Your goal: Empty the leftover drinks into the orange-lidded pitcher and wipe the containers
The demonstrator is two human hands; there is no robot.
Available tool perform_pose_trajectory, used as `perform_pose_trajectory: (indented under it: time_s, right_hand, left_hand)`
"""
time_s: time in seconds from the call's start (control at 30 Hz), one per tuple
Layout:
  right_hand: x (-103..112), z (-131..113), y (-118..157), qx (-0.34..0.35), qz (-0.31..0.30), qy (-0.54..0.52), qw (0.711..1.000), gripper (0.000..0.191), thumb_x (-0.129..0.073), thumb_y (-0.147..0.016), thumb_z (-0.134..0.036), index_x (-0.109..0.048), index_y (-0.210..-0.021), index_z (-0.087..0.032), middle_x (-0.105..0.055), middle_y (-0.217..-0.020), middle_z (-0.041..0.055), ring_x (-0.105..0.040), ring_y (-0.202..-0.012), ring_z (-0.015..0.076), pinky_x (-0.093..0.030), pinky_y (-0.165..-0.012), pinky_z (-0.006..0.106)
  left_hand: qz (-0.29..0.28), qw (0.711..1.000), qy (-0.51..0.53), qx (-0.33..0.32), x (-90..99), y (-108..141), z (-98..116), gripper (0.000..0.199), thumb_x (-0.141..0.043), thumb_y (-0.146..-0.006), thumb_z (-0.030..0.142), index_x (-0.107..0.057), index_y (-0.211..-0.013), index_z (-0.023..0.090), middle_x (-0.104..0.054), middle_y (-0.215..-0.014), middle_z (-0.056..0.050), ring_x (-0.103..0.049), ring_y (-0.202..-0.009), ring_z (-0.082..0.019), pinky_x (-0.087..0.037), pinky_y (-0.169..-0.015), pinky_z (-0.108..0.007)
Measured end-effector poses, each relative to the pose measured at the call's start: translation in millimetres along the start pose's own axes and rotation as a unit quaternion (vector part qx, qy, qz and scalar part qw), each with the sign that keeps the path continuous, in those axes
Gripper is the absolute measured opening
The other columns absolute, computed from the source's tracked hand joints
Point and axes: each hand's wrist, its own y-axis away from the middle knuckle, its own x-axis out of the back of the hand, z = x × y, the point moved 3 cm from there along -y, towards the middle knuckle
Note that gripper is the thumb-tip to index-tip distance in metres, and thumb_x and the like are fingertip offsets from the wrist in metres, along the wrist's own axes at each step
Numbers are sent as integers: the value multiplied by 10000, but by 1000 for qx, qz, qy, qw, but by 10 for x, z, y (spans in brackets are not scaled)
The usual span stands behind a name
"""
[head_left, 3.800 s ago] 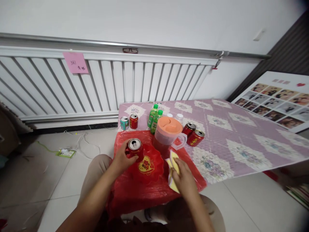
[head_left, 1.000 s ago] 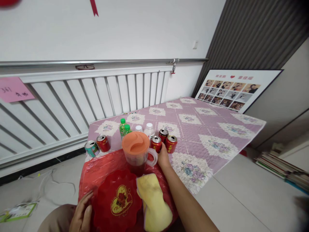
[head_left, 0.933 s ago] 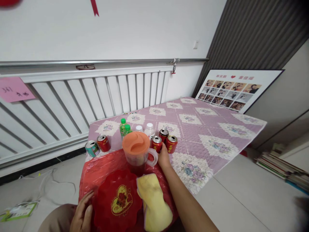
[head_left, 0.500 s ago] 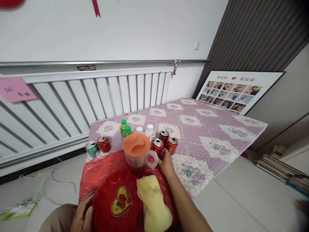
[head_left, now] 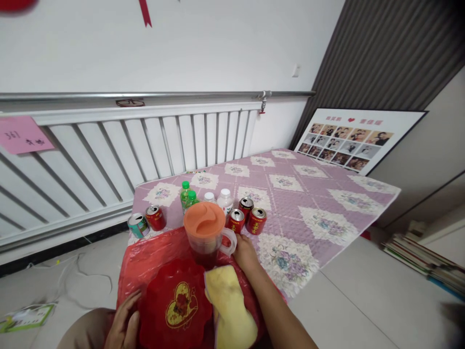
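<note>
My left hand (head_left: pixel 125 320) rests at the left rim of a scalloped red tray (head_left: pixel 152 295) with a gold heart print, fingers stretched out and thumb apart. Just right of the clear pitcher (head_left: pixel 204 245), which has an orange lid and holds dark liquid, is my right hand (head_left: pixel 247 254). Its fingers are loosely bent beside the pitcher's handle, fingertips partly hidden, with nothing visible in them. A folded yellow cloth (head_left: pixel 232 310) lies between tray and right forearm. Beyond that hand stand three red drink cans (head_left: pixel 256 222), opened and upright.
Behind the pitcher are two green-capped bottles (head_left: pixel 185 191) and two white-capped bottles (head_left: pixel 225 198). A teal can (head_left: pixel 138 226) and another red can (head_left: pixel 155 217) stand at the left edge. Red plastic sheeting (head_left: pixel 141 254) covers the near part of the floral tablecloth (head_left: pixel 308 194). A radiator (head_left: pixel 174 145) lines the wall.
My right hand has drawn back from the red cans, down toward the pitcher's handle, and its raised finger has lowered. My left hand stays at the tray.
</note>
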Motion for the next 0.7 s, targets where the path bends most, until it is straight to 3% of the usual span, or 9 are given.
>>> perform_pose_trajectory:
  time_s: [0.27,0.7]
  right_hand:
    - [48,0,-88,-4,-16,57,998,282,-611,-815,-276,-734,-1045,-168,-697,-997,131,-606,-955,282,-441,-879,365]
    - [99,-34,-131,-6,-29,59,998,228,-598,-816,-222,-718,-993,-142,-678,-997,138,-597,-954,247,-438,-875,319]
  left_hand:
    - [-3,1000,-4,-8,-10,-18,-23,435,-544,-806,489,-669,-1114,208,-684,-1249,-87,-611,-1211,-323,-477,-1092,-493]
    - [3,1000,-17,-23,-14,-6,2,423,-516,-842,477,-685,-1117,204,-691,-1252,-72,-617,-1208,-293,-482,-1093,-451]
